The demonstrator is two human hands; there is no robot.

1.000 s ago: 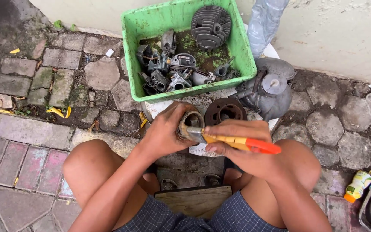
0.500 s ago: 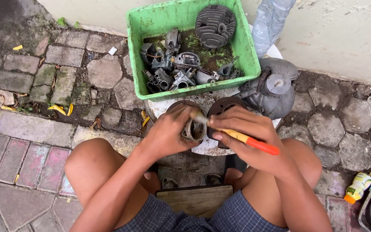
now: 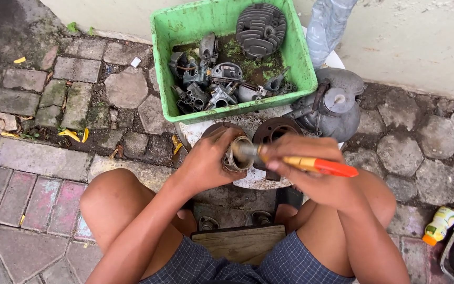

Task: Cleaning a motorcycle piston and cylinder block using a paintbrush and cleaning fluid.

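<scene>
Left hand (image 3: 206, 163) grips metal cylinder (image 3: 236, 153); right hand (image 3: 303, 168) grasps orange-handled brush (image 3: 311, 164).

green crate (image 3: 185, 68), orange-yellow tool handle (image 3: 319, 165), blue checked shorts (image 3: 290, 265)

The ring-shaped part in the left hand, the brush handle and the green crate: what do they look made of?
Ring-shaped part: probably metal, dull grey-brown and grimy, with a thin pale rim. Brush handle in the right hand: likely plastic or painted wood, smooth, yellow turning orange-red. Green crate: moulded plastic, with scuffed, dirt-stained walls. The left hand grips the part.
</scene>
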